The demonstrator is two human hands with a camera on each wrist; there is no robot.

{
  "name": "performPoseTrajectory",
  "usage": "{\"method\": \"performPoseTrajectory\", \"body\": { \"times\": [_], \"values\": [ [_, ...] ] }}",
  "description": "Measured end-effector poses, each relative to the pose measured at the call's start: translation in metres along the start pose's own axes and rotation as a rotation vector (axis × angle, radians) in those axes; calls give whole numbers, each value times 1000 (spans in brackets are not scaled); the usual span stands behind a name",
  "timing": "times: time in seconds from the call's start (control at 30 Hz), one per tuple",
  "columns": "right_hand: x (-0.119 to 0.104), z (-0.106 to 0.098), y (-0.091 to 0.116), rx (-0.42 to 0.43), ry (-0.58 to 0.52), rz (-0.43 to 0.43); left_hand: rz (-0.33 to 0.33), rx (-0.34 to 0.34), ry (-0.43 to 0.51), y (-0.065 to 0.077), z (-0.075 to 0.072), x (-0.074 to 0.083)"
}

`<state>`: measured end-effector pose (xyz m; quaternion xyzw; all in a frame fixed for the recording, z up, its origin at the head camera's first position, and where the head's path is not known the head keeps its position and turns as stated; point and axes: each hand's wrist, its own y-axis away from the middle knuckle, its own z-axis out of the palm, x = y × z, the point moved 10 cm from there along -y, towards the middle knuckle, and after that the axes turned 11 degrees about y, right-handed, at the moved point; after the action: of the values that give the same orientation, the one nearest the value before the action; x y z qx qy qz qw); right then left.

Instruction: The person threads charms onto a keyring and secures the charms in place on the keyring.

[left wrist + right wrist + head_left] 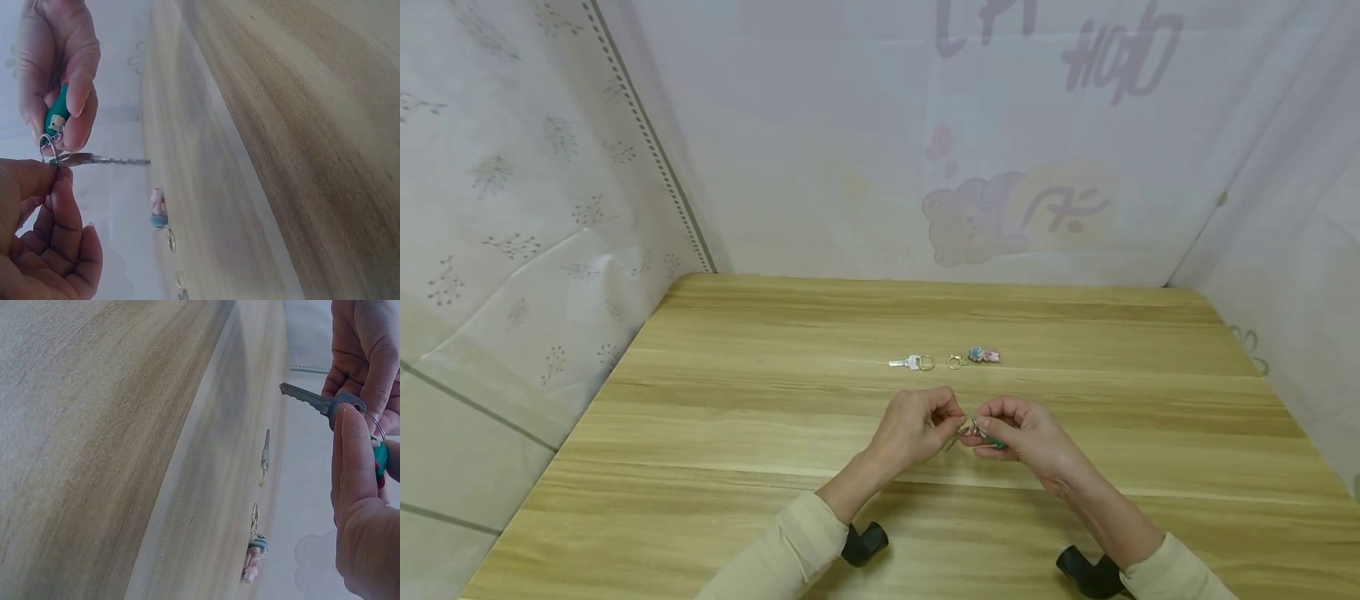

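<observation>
Above the table's middle, my left hand (916, 427) and right hand (1026, 437) meet in the head view. A silver key (322, 403) hangs by its head on a metal split ring (47, 145); its toothed blade points away from the fingers. My left thumb and fingertip pinch the key's head, close to where the ring passes through. The right fingers grip a green figure charm (57, 112) attached to that ring by a small chain. Fingers partly hide the charm and the ring in the right wrist view.
Further back on the wooden table (737, 417) lies another key (904, 362) with a gold ring (927, 357). Beside it is a blue-and-pink figure keychain (984, 355) with its own gold ring. Black curved pieces (867, 546) sit by both forearms. Patterned cloth walls (820, 150) surround the table.
</observation>
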<state>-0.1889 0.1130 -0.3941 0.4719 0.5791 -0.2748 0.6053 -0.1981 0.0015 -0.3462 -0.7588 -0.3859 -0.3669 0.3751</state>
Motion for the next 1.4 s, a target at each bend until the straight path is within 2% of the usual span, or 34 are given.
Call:
{"method": "performPoseTrajectory", "body": {
  "times": [0.2, 0.33, 0.5, 0.63, 0.8, 0.97, 1.17, 1.3, 1.4],
  "values": [
    [0, 1, -1, -25, 14, 5, 20, 2, -9, 0, 0, 4],
    [0, 1, -1, -18, 42, 6, 75, 17, -54, 1, -1, 12],
    [-2, 0, 1, 13, 86, 3, 157, 59, -131, 3, -3, 24],
    [-6, -2, 4, 66, 141, -19, 177, 95, -152, 4, -5, 27],
    [-15, -4, 8, 156, 199, -92, 155, 118, -143, 4, -6, 27],
    [-27, -5, 11, 242, 245, -208, 100, 137, -122, 3, -7, 23],
    [-38, -7, 18, 353, 394, -336, 50, 166, -92, 2, -11, 19],
    [-41, -6, 20, 368, 429, -375, 13, 182, -60, 1, -14, 15],
    [-37, -6, 18, 343, 370, -365, -64, 195, 1, 2, -16, 7]
  ]
}}
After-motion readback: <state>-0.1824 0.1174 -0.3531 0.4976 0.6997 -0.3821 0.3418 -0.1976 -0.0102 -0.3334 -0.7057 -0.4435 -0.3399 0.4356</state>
